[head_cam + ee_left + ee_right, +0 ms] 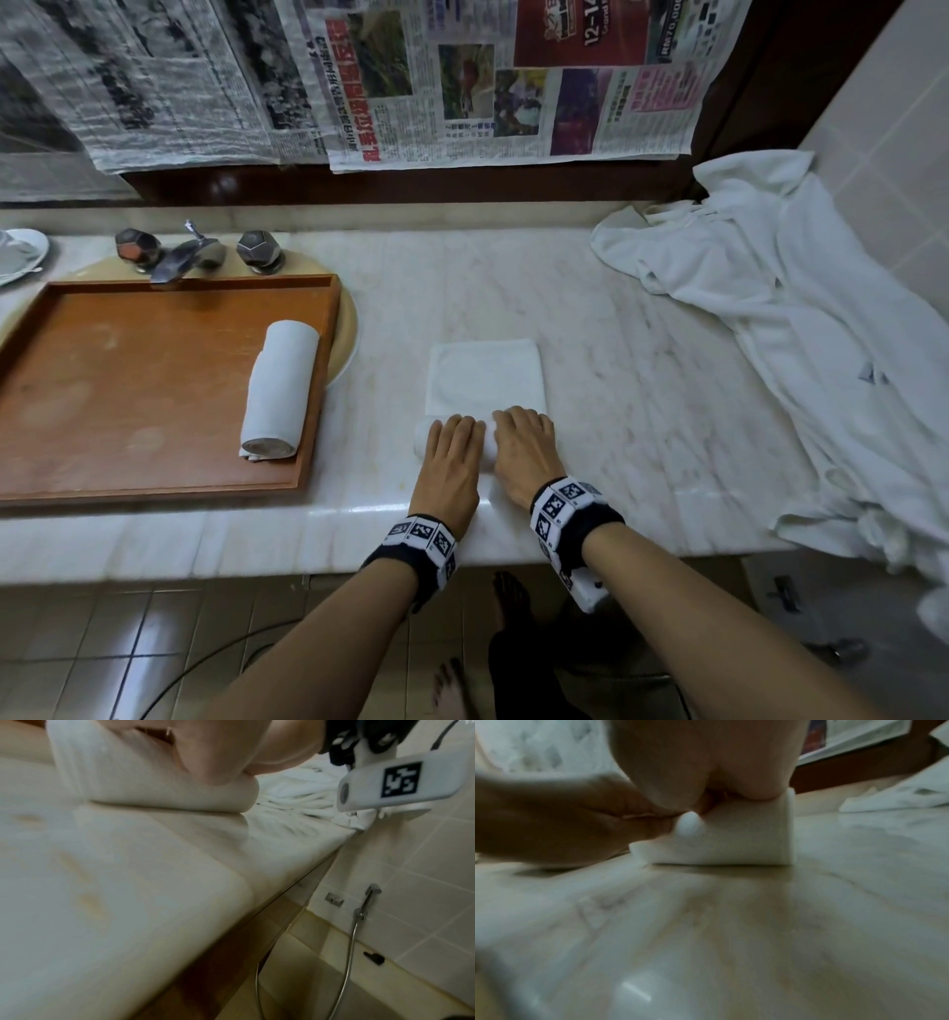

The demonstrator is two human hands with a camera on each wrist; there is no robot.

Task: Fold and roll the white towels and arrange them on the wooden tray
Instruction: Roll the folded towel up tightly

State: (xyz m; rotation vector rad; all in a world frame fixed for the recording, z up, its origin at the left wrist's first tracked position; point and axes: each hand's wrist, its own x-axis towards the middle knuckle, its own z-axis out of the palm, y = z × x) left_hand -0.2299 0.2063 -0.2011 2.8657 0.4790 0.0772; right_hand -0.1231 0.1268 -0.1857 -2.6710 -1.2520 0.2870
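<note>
Two bare arms reach out from the near edge of the marble counter (642, 360), each with a black band of square marks on the wrist. Both hands lie side by side, palms down, on a white towel (485, 375) that sits close to the near edge, about in the middle. The near end of this towel is rolled up into a fat tube, and the far end lies flat and folded on the counter. The left hand (454, 452) presses on the left part of the roll with its fingers curved over the top. The right hand (524, 447) presses on the right part, and its fingers curve over the roll too. From the right wrist view, the roll (731, 839) sits under the palm and the thumb tucks in at its side.

A wooden tray (128, 390) rests at the left end of the counter, over the sink, with its near edge close to the counter's near edge. One finished rolled towel (280, 390) lies inside the tray along its right wall.

A silver tap (190, 254) stands at the back, just behind the tray. A big heap of white cloth (801, 318) is spread over the right end of the counter. Newspaper sheets (411, 77) hang on the wall behind.
</note>
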